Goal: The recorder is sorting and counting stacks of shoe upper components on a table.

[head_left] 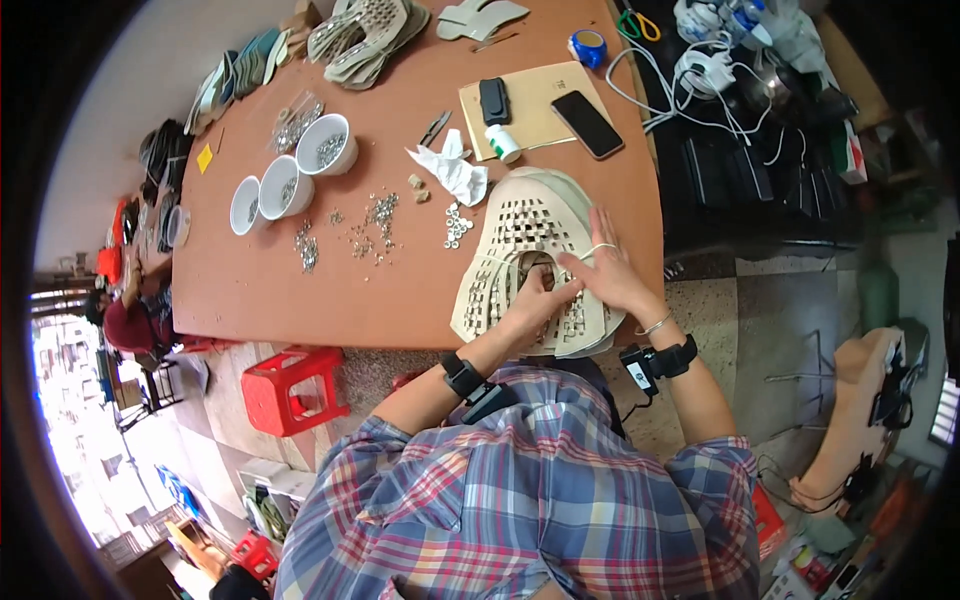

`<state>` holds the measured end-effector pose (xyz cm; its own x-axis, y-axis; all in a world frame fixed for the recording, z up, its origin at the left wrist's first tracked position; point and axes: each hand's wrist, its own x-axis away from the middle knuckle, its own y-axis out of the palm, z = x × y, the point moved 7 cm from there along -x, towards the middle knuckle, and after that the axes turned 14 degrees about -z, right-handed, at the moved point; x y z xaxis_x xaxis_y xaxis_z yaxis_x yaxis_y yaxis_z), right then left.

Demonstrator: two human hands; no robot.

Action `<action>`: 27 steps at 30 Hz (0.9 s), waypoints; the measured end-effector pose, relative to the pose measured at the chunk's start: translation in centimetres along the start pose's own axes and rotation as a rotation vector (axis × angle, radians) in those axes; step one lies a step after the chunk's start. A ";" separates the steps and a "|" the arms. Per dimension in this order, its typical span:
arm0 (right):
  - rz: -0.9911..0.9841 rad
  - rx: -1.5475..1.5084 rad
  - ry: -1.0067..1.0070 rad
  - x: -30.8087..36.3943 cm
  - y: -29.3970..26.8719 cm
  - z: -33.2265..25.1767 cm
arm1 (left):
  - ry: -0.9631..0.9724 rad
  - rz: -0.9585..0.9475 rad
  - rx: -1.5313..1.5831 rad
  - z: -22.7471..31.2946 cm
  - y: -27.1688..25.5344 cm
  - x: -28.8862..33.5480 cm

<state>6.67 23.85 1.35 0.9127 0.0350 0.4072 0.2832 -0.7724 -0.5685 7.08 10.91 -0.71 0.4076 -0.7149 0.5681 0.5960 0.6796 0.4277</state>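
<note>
A stack of cream shoe uppers point(482, 290), cut with rows of small square holes, lies at the table's near edge. A thin pale band crosses it. My left hand point(535, 303) reaches into the curved opening in its middle, its fingers bent at the inner edge and partly hidden, the thumb pointing right across the stack. Over the right side lies my right hand point(618, 275), fingers stretched out along the outer edge and thumb toward the opening. The band passes by this hand; whether the fingers hook it, I cannot tell.
Left of the stack are white rings point(457, 227), crumpled tissue point(458, 172), loose metal bits point(380, 215) and white cups point(333, 147). Behind it lie a phone point(587, 124) and a small bottle point(503, 144). More uppers point(365, 40) are piled far back. A red stool point(290, 390) stands left.
</note>
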 end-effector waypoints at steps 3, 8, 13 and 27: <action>-0.040 -0.292 -0.106 -0.9 0.8 2.3 | 0.193 0.117 -0.064 -1.0 -1.8 -0.6; 0.014 -0.313 -0.118 -0.2 0.8 1.9 | 0.524 0.331 -0.730 0.5 -2.5 0.1; -0.031 -0.132 -0.120 0.8 1.1 1.0 | 0.421 0.292 -0.634 1.2 -2.4 0.8; -0.365 -0.321 -0.086 1.1 1.8 5.5 | 0.441 0.166 -0.579 0.9 -1.5 0.5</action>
<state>9.84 25.98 -3.18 0.7955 0.3817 0.4707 0.4966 -0.8557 -0.1455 5.82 9.67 -0.40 0.6912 -0.6927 0.2060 0.7217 0.6764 -0.1473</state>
